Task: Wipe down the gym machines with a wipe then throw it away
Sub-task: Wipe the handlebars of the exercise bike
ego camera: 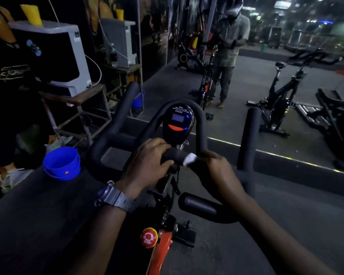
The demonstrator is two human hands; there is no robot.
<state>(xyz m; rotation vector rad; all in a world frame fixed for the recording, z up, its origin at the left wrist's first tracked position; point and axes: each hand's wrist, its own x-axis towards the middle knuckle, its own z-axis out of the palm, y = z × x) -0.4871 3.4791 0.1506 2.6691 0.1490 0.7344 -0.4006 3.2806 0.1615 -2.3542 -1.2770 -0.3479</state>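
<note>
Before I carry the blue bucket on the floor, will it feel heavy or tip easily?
The blue bucket looks like thin plastic, so probably light. Its inside appears empty from here, though dim light hides the bottom. Its base seems narrower than its rim, so a sideways knock might tip it.

The handlebar (115,139) carries matt black foam-like padding, the console (178,122) is glossy black plastic, the frame tube (160,251) is smooth orange-painted metal, the bucket (61,162) is smooth blue plastic, and the wipe (189,159) looks like soft white cloth or paper.
</note>
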